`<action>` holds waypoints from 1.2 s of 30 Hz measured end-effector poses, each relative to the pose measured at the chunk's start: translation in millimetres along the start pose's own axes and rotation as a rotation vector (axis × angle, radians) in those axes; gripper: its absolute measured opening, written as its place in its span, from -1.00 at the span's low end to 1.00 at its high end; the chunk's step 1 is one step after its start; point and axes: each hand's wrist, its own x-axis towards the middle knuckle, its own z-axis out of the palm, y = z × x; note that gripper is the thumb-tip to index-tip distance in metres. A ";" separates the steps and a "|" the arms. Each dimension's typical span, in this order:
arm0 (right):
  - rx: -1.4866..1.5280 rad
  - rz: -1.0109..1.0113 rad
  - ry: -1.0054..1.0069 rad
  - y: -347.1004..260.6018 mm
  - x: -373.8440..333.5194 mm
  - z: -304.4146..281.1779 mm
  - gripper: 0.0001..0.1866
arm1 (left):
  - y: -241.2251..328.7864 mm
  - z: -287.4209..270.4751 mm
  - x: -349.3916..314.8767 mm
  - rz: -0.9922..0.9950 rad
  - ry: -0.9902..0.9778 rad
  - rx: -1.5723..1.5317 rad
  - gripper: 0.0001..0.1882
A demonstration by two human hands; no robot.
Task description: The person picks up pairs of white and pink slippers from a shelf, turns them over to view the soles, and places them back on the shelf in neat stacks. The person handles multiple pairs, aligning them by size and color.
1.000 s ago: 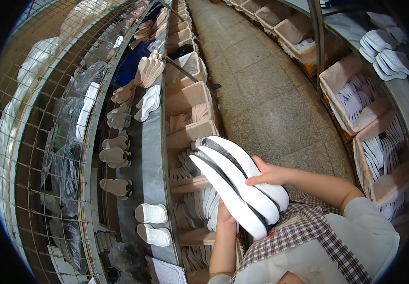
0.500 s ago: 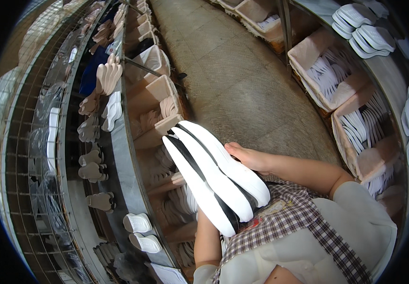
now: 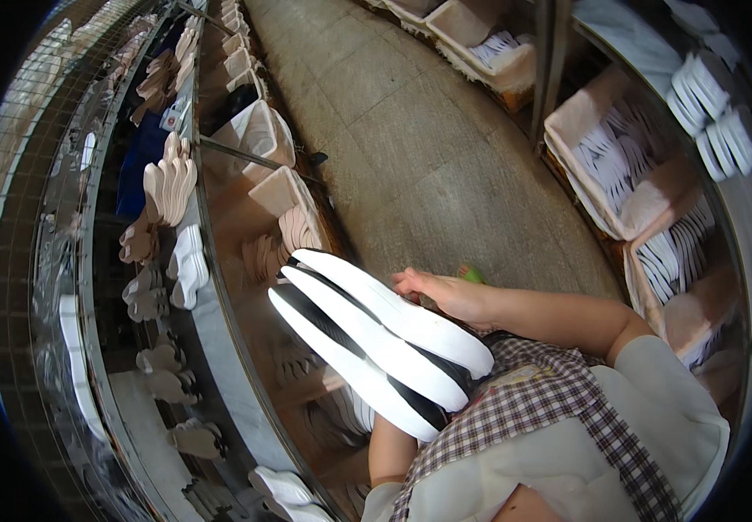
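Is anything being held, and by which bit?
Three white shoe soles, seemingly from beneath by the hidden left hand; the right hand is beside them.

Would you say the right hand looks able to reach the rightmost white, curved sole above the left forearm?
Probably yes: the right hand is close beside that white sole, with nothing visible between them.

Legible inscriptions: none are showing.
Item, small pale packet, lying just beside the blue article at upper left: it is carrying a reddish mark, which is appearing too small and blurred for reading.
Item, checked apron: it is displaying a faint yellowish patch on its upper part, the form looking too indistinct for telling whether it is lettering or picture.
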 end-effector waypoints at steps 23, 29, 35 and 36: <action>-0.439 -0.151 0.428 -324.2 410.0 -364.3 -0.79 | 312.5 57.4 434.3 0.421 0.183 -0.156 -0.60; -0.780 -0.115 0.216 -411.2 607.2 -364.7 -0.71 | 396.0 44.3 515.7 0.564 0.234 -0.175 -0.60; -1.177 -0.606 -0.169 -446.6 814.6 -312.0 -0.78 | 487.6 -2.9 574.1 0.702 0.275 -0.190 -0.60; -1.274 -0.617 -0.220 -452.6 843.3 -300.4 -0.77 | 503.3 -7.9 580.1 0.725 0.292 -0.206 -0.60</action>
